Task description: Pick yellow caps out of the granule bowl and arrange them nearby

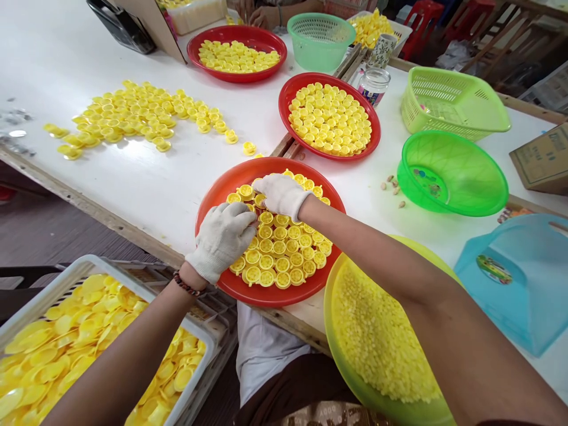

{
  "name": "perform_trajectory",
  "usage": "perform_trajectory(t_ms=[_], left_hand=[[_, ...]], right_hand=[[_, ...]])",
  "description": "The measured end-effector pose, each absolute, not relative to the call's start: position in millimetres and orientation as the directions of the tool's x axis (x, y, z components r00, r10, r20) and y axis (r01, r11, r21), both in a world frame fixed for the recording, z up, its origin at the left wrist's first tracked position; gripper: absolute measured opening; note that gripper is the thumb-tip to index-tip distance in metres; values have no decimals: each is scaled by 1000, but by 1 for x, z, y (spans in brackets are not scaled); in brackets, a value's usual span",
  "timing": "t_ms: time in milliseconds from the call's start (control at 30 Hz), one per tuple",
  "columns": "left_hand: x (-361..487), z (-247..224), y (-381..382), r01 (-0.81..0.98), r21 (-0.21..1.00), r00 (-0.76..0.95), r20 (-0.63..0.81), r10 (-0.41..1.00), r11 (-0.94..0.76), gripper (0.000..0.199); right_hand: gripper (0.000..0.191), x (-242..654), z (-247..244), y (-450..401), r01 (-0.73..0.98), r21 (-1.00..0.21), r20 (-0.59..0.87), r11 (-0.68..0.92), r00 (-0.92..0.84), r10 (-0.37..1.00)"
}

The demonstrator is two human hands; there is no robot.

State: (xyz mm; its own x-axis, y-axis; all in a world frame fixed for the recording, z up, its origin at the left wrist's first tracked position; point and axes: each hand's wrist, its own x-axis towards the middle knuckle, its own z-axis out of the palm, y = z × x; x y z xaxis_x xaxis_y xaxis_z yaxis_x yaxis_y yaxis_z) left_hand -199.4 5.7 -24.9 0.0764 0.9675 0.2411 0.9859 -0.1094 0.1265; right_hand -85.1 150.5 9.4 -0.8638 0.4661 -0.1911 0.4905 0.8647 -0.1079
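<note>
Both of my hands wear white knit gloves and are over a red-orange plate (208, 195) near the table's front edge. Small round yellow plastic cups (279, 248) with little side tabs cover much of the plate. My left hand (226, 236) is at the plate's left side, its fingers curled with the tips together by the cups. My right hand (281, 194) reaches across the cups at the far side, fingers bent down and closed at the tips. What either hand's fingertips hold is hidden. Yellow cups lie around and beneath both hands.
A yellow-green basin (331, 296) of small yellow pieces stands right. A white crate (146, 293) of yellow parts is below left. Loose yellow cups (128, 115) lie behind. Red plates (375, 133), a green bowl (470, 171) and a glass jar (375, 83) stand farther off. Another person's hands (261, 15) show beyond.
</note>
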Motion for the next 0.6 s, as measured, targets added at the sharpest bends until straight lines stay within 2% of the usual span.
perform_trajectory(t_ms=[100, 200, 267, 333, 400, 467, 533, 600], left_hand=[[-189, -26, 11, 981, 137, 108, 213, 971, -139, 31], [-191, -21, 10, 976, 165, 102, 220, 970, -140, 33], [-201, -18, -3, 969, 241, -24, 328, 945, -59, 35], [-215, -18, -27, 933, 347, -243, 415, 877, 94, 37], [-223, -22, -59, 853, 445, -464, 409, 786, 272, 41], [-219, -28, -90, 704, 582, -646, 287, 707, 407, 46], [-204, -36, -114, 457, 777, -738, 60, 672, 433, 51], [-183, -42, -127, 174, 898, -691, -182, 699, 405, 56]], right_hand=[[27, -84, 4, 151, 480, -153, -148, 864, -876, 460], [24, -65, 6, 153, 485, -242, -27, 841, -869, 493], [22, -39, 10, 157, 491, -280, 56, 825, -849, 525], [23, -4, 14, 167, 532, -309, 107, 788, -804, 584], [23, 32, 12, 181, 663, -351, 105, 661, -674, 731], [17, 62, 4, 195, 779, -474, -68, 410, -496, 866], [11, 80, -9, 203, 786, -584, -283, 203, -432, 856], [13, 87, -23, 205, 757, -645, -413, 102, -458, 787]])
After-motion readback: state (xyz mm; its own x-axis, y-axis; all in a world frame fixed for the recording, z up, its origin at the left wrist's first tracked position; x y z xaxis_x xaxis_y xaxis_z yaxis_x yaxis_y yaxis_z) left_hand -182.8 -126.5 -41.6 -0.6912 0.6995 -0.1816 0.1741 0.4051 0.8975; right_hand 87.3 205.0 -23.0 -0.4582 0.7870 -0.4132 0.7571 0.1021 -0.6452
